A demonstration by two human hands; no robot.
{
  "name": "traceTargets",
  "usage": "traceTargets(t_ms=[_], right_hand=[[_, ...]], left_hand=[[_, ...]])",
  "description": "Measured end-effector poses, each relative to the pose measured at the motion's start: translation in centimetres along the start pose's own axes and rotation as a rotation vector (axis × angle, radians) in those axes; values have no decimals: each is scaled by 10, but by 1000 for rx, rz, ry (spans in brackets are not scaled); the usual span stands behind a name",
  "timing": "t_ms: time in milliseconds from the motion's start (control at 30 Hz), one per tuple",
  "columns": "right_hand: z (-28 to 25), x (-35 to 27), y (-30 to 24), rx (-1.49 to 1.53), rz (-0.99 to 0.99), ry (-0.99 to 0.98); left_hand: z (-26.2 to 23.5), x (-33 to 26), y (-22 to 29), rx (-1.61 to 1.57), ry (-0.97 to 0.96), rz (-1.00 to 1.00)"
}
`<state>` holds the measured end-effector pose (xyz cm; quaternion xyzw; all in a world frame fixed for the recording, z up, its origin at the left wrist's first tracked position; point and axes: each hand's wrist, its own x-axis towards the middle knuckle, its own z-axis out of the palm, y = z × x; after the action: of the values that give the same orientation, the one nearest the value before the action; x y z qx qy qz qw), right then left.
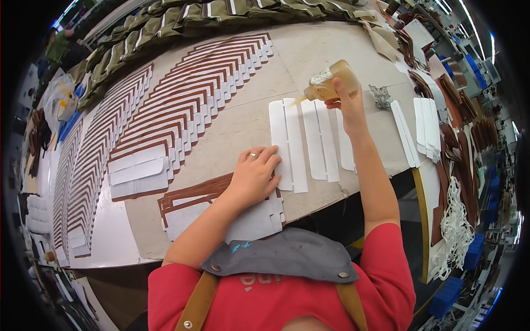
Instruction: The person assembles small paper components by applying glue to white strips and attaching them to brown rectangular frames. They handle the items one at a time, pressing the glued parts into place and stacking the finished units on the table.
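My right hand [348,103] is wrapped round a clear squeeze bottle [326,83] of amber liquid. The bottle is tipped, its thin nozzle pointing down and left over the top of a white slit panel [295,151]. I cannot tell whether the tip touches the panel. My left hand [258,174] lies flat, fingers apart, its fingertips at the panel's left edge. Beneath that wrist is a stack of brown pieces with white facing [243,226]. A second white panel [318,143] lies to the right, and my right forearm partly hides a third [345,146].
Long overlapping rows of brown-edged white pieces [182,105] cover the table's left side. Olive fabric bundles [182,16] line the far edge. At right are a crumpled silvery lump [381,96], more white strips [425,124] and a tangle of white cord [455,226].
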<state>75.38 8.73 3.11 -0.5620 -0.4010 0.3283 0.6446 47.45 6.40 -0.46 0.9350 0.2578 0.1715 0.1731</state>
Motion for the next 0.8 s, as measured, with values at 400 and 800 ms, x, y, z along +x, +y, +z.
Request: traceTargets(t_ms=[400,800], right_hand=[[28,21,16,-83,-109,57],[25,7,13,-38,-37,34]], left_hand=[[-1,-1,0,-1,-12,0],[-3,-1,1,0,-31,-5]])
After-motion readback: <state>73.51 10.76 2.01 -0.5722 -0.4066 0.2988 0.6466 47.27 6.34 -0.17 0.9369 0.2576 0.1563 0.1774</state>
